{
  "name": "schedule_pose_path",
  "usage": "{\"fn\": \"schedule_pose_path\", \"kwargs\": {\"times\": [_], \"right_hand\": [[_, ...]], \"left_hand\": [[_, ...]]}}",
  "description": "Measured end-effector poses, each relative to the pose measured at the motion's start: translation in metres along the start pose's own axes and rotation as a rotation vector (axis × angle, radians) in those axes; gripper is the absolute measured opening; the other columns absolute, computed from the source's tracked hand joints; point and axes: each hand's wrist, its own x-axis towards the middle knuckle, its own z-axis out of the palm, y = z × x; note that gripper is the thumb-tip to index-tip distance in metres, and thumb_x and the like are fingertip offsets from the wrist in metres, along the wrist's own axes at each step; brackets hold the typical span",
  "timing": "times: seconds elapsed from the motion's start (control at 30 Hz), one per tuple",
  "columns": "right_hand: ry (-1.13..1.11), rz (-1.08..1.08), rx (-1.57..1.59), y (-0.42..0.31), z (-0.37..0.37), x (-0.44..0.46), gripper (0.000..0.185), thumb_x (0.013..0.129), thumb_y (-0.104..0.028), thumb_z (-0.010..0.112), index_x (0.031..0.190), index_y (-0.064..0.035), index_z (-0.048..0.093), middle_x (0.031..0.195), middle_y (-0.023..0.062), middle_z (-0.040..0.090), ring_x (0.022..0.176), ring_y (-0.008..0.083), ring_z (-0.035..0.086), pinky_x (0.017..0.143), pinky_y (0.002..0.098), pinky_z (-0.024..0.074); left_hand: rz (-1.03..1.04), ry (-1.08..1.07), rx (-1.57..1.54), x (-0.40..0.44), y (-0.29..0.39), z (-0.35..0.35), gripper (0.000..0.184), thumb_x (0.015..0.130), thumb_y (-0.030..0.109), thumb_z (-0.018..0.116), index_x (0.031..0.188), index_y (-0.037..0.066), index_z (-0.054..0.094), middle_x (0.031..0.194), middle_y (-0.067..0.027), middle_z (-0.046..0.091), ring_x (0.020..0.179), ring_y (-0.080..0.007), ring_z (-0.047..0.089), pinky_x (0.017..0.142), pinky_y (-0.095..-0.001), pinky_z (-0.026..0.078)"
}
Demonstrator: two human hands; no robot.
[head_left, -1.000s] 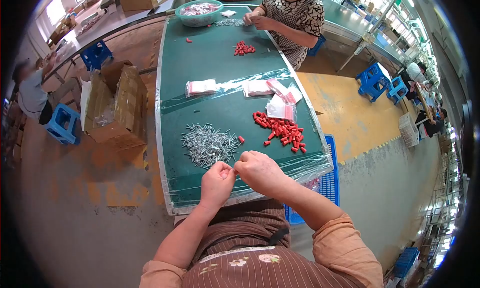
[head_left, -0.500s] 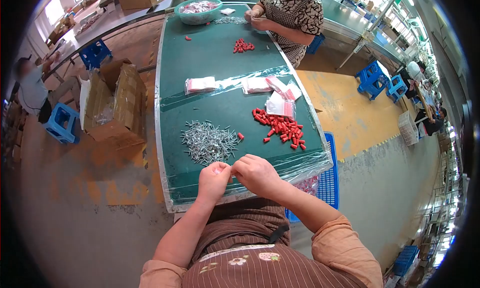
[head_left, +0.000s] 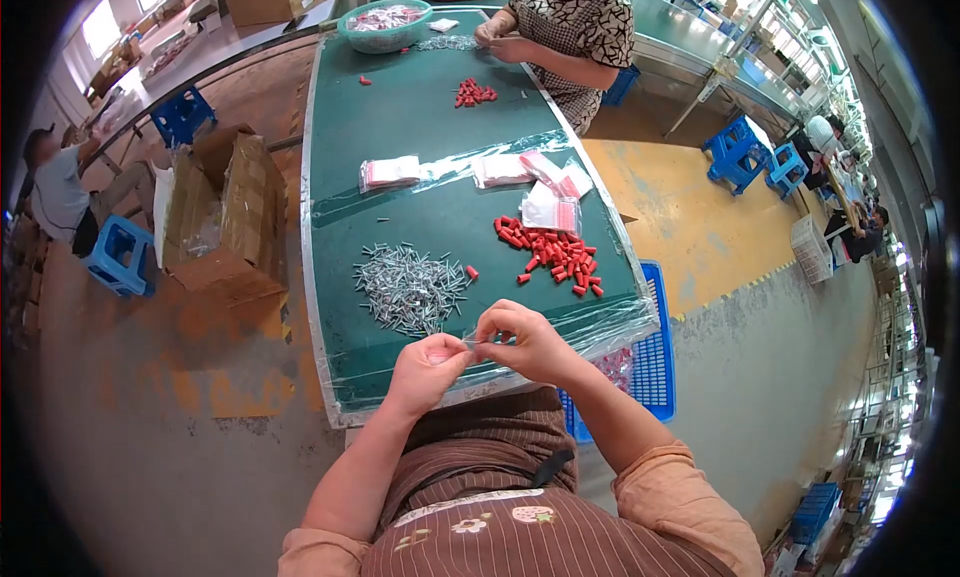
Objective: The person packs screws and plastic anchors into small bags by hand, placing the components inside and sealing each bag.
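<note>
Over the near edge of the green-topped table (head_left: 345,307), my left hand (head_left: 425,375) is closed, with what looks like a small plastic bag (head_left: 438,356) with pink and white on it, mostly hidden by the fingers. My right hand (head_left: 525,343) meets it fingertip to fingertip in a pinch. Something small and shiny shows between the fingertips, too small to name. Just beyond my hands lies a heap of grey metal screws (head_left: 408,287). To its right is a pile of red plastic plugs (head_left: 550,252), with a single red plug (head_left: 472,273) beside the screws.
Stacks of clear bags with red stripes (head_left: 390,173) lie mid-table. A co-worker (head_left: 570,37) handles small parts at the far right edge. A green basin (head_left: 385,32) stands at the far end. A blue basket (head_left: 652,362) is below right; an open carton (head_left: 225,222) stands left.
My right hand's fingers have opened out from a closer curl into a fingertip pinch against the left. The view has shifted slightly; the piles look the same.
</note>
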Motion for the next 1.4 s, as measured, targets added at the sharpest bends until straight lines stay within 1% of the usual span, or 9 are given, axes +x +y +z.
{"fn": "schedule_pose_path", "kwargs": {"times": [0.17,0.5,0.73,0.93,0.97,1.1,1.2,1.3,1.4], "right_hand": [[-0.019,0.228,0.648,0.007,-0.002,-0.011,0.010,0.088,-0.002,0.071,0.094,-0.0006,0.063,0.089,0.0017,0.064,0.080,0.0084,0.062,0.072,0.0240,0.0502],[0.118,0.168,0.471,0.005,0.001,-0.018,0.016,0.089,0.000,0.069,0.103,0.0001,0.061,0.090,0.0009,0.064,0.083,0.0061,0.061,0.075,0.0217,0.0507],[0.176,0.037,0.251,0.011,0.005,-0.019,0.019,0.085,-0.003,0.069,0.103,-0.0018,0.063,0.091,0.0030,0.064,0.085,0.0084,0.059,0.075,0.0280,0.0511],[0.193,0.056,0.681,0.020,0.013,-0.019,0.022,0.082,0.007,0.060,0.103,0.0000,0.056,0.084,0.0011,0.059,0.077,0.0072,0.055,0.069,0.0242,0.0482],[0.201,0.062,0.697,0.022,0.014,-0.021,0.022,0.082,0.007,0.060,0.102,0.0000,0.055,0.083,0.0012,0.059,0.077,0.0074,0.055,0.069,0.0245,0.0484],[0.205,0.085,0.694,0.022,0.015,-0.027,0.021,0.082,0.007,0.059,0.101,-0.0003,0.055,0.082,0.0013,0.057,0.076,0.0075,0.054,0.069,0.0250,0.0488],[0.155,0.107,0.696,0.018,0.014,-0.031,0.021,0.084,0.005,0.059,0.104,-0.0022,0.055,0.086,-0.0016,0.053,0.078,0.0059,0.050,0.071,0.0233,0.0461],[0.147,0.097,0.719,0.020,0.018,-0.033,0.021,0.085,0.006,0.059,0.104,-0.0014,0.055,0.087,-0.0012,0.053,0.079,0.0061,0.052,0.073,0.0232,0.0483],[0.145,0.090,0.743,0.028,0.023,-0.034,0.020,0.086,0.007,0.059,0.104,-0.0003,0.055,0.088,0.0002,0.055,0.082,0.0069,0.055,0.076,0.0240,0.0508]], "left_hand": [[0.038,0.039,0.147,-0.006,0.003,-0.004,0.011,0.088,0.010,0.072,0.093,0.002,0.068,0.075,0.0055,0.060,0.066,-0.0017,0.049,0.058,-0.0197,0.040],[0.067,0.063,-0.080,-0.009,0.015,0.006,0.009,0.088,0.010,0.071,0.093,0.002,0.069,0.079,0.0030,0.062,0.072,-0.0030,0.052,0.064,-0.0200,0.044],[0.166,0.129,0.150,-0.003,0.013,0.002,0.002,0.086,0.000,0.066,0.086,-0.001,0.067,0.083,-0.0036,0.067,0.079,-0.0118,0.060,0.076,-0.0269,0.049],[0.135,0.229,-0.003,0.005,0.006,0.008,0.007,0.088,0.001,0.065,0.083,0.005,0.063,0.063,0.0032,0.053,0.045,-0.0036,0.044,0.040,-0.0173,0.029],[0.143,0.169,0.452,-0.009,0.028,0.009,0.009,0.091,0.014,0.067,0.092,0.006,0.070,0.088,-0.0001,0.065,0.074,-0.0120,0.056,0.069,-0.0285,0.048],[0.185,0.081,0.391,-0.011,0.025,0.010,0.015,0.095,0.014,0.062,0.097,0.001,0.069,0.089,-0.0063,0.068,0.077,-0.0146,0.059,0.072,-0.0305,0.049],[0.047,0.139,0.098,0.015,-0.022,-0.004,0.009,0.087,0.002,0.065,0.095,0.005,0.062,0.068,0.0013,0.053,0.047,-0.0064,0.044,0.042,-0.0213,0.036],[0.115,0.103,0.378,-0.011,0.027,0.022,0.017,0.095,0.016,0.063,0.096,0.000,0.069,0.088,-0.0083,0.069,0.078,-0.0155,0.061,0.073,-0.0311,0.049],[0.207,0.055,0.414,-0.013,0.028,0.028,0.019,0.094,0.017,0.064,0.095,-0.001,0.069,0.086,-0.0075,0.069,0.079,-0.0154,0.062,0.072,-0.0309,0.049]]}}
